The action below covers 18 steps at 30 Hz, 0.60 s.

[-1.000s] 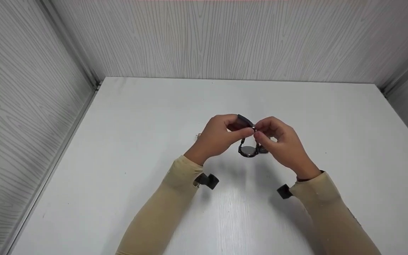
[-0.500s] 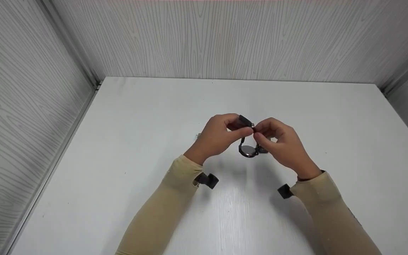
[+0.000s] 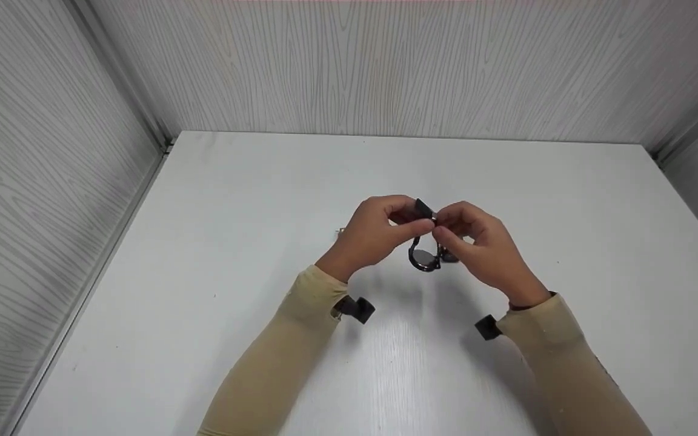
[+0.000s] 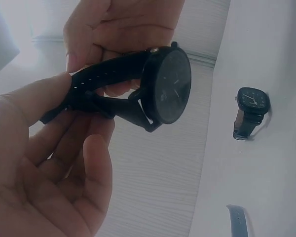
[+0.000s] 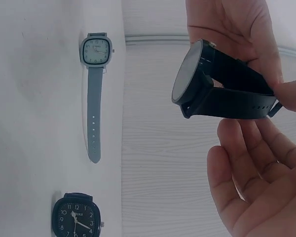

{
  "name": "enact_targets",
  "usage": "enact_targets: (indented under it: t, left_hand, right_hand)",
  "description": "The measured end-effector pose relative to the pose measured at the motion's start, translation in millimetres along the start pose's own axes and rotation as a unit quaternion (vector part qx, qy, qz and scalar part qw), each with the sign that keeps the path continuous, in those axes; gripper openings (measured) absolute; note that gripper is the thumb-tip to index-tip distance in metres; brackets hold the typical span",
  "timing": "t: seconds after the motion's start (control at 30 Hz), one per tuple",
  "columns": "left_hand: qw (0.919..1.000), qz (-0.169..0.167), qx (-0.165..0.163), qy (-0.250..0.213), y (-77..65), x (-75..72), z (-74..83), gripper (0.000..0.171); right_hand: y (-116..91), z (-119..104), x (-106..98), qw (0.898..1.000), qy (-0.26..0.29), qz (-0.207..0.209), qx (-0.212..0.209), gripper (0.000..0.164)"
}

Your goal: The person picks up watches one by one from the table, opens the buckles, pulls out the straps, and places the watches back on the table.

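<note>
A black wristwatch [image 3: 424,260] with a round dial is held in the air above the table, its strap bent into a loop. My left hand [image 3: 379,233] pinches the strap between thumb and fingers. From the other side, my right hand [image 3: 483,245] pinches the same strap close to the left fingertips. In the left wrist view, the round dial [image 4: 173,88] faces right, and strap holes show near the left thumb. The right wrist view shows the strap loop [image 5: 237,101] running to the fingers. The buckle end is mostly hidden by the fingers.
On the white table [image 3: 252,339] lie a black square watch [image 4: 252,101] and a grey-blue watch [image 5: 95,52] with its strap stretched out. In the head view, the hands mostly cover them. Wood-grained panels [image 3: 349,66] stand at the back and sides.
The black strap end by my left fingers has shifted slightly right and its angle has changed. The round dial has tilted a little. Both hands stay in nearly the same place.
</note>
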<state>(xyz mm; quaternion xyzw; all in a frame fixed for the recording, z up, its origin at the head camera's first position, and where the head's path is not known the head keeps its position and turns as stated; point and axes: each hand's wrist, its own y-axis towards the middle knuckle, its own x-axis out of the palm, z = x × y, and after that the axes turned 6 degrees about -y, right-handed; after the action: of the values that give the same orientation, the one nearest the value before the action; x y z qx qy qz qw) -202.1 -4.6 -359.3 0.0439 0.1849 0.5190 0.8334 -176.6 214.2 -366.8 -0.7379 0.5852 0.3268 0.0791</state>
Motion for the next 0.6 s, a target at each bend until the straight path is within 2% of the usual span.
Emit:
enact_targets:
  t: [0.2,0.33,0.6]
  left_hand:
    - [0.9999,0.006,-0.006,-0.015,1.0,0.4,-1.8,0.018]
    - [0.9999,0.011,-0.006,-0.008,1.0,-0.3,-1.5,0.021]
    - [0.9993,0.035,0.006,-0.015,-0.1,-1.6,-1.0,0.023]
  right_hand:
    - [0.4,-1.7,-0.1,1.000,-0.013,-0.012,-0.003,0.021]
    - [0.6,-1.7,-0.5,1.000,-0.017,-0.011,-0.004,0.020]
    - [0.5,0.7,-0.1,1.000,-0.014,-0.009,0.001,0.021]
